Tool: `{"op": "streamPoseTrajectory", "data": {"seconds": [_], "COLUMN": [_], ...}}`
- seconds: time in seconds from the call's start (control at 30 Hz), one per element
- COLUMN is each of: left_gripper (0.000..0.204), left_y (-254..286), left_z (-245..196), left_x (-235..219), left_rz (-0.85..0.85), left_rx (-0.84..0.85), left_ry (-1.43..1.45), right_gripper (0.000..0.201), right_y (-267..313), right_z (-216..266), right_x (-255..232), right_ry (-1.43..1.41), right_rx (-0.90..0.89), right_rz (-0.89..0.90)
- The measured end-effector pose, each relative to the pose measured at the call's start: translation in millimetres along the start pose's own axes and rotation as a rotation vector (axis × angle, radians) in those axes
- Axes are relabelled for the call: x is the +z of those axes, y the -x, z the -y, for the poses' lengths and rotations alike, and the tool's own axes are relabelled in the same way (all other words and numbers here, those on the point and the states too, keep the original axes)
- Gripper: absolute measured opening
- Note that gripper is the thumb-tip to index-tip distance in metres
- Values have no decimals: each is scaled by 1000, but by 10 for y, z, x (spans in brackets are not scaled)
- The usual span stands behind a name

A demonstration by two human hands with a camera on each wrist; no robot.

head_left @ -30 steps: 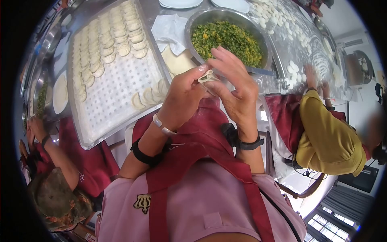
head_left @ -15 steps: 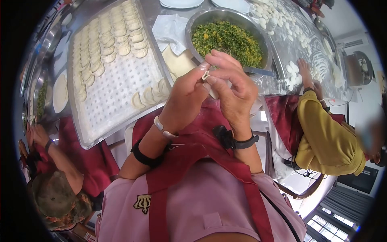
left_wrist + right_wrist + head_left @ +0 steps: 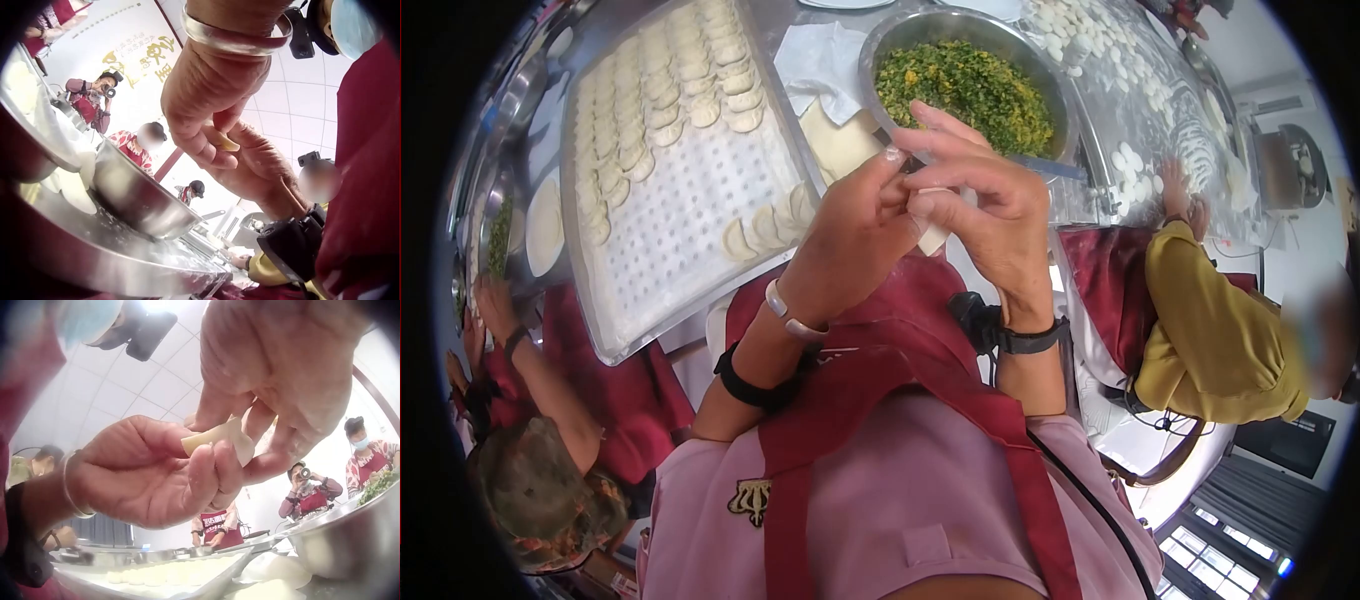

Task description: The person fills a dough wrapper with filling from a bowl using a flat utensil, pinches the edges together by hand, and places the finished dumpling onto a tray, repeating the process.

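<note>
Both hands meet in front of the apron and hold one dumpling [image 3: 219, 439], a pale folded piece of dough. The left hand [image 3: 855, 225] cradles it on curled fingers with the thumb over its edge. From the other side the right hand [image 3: 990, 220] pinches the dough between thumb and index finger, its other fingers spread. In the head view most of the dumpling is hidden behind the fingers; a pale bit shows below the right thumb. Just beyond the hands stands a steel bowl [image 3: 1064, 128] of chopped green and yellow filling [image 3: 965, 90].
A perforated tray [image 3: 670, 235] with rows of finished dumplings [image 3: 665, 90] lies to the left. White cloth [image 3: 820, 65] and a pale sheet [image 3: 840, 145] lie between tray and bowl. Dough pieces [image 3: 1090, 40] cover the floured table at right. People work on both sides.
The hands have stayed together, their fingers shifting along the dumpling's edge. The fold visible between the fingertips earlier is now covered, and the right hand has moved slightly right.
</note>
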State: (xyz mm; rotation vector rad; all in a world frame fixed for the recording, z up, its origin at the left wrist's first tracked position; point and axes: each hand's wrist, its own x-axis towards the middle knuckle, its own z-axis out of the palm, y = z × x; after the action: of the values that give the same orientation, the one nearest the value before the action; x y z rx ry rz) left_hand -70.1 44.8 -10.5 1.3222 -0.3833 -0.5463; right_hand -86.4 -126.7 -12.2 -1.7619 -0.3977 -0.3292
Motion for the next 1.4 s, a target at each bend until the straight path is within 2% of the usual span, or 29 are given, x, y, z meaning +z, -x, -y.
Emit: {"op": "streamPoseTrajectory", "data": {"seconds": [0.07, 0.17, 0.27, 0.3, 0.33, 0.4, 0.57, 0.67, 0.77, 0.9, 0.97, 1.07, 1.13, 1.2, 1.27, 1.3, 1.4], "left_gripper": [48, 50, 50, 50, 47, 41, 33, 32, 33, 39, 40, 43, 45, 47, 47, 46, 44], "left_y": [8, 20, -7, -14, -9, 10, 8, 5, 17, -17, -3, 18, 10, -14, -23, -25, -27], "left_z": [13, -9, 32, 51, 41, 13, 63, 37, 24, 86, 126, 187, 170, 99, 93, 94, 122], "left_x": [28, 45, 25, 12, 26, 73, 67, 58, 74, 116, 59, -6, 3, 47, 47, 48, 88], "left_rz": [-18, -25, 0, 14, -12, -64, -49, -43, -65, -95, -38, -26, -15, 24, 30, 35, -15], "left_rx": [26, 32, 40, 47, 53, 65, 53, 17, 13, 88, 75, 138, 123, 16, 9, 5, 20], "left_ry": [23, 25, 60, 81, 94, 122, 53, 57, 143, 187, 36, -172, 120, 839, 895, 923, 767], "right_gripper": [13, 12, 14, 14, 14, 16, 21, 20, 20, 28, 33, 32, 29, 29, 32, 35, 40], "right_y": [17, 45, 49, 42, 34, 33, 115, 104, 67, 128, 151, 91, 54, 39, 73, 87, 79], "right_z": [-17, 5, -25, 2, 56, 76, -93, -108, 49, -49, -167, -80, 35, 46, -33, -66, -121], "right_x": [30, 103, 123, 162, 214, 220, 95, 115, 285, 186, 140, 154, 248, 273, 257, 226, 148], "right_ry": [-94, -75, -116, -128, -140, -143, -10, 26, -119, 1, 22, 87, 48, 42, 73, 107, 192], "right_rx": [9, -12, 19, 41, 63, 63, -38, -34, 66, -17, -76, -24, 12, 9, -30, -44, -82], "right_rz": [-54, -127, -132, -198, -265, -287, -129, -101, -300, -190, -131, -136, -250, -299, -290, -227, -90]}}
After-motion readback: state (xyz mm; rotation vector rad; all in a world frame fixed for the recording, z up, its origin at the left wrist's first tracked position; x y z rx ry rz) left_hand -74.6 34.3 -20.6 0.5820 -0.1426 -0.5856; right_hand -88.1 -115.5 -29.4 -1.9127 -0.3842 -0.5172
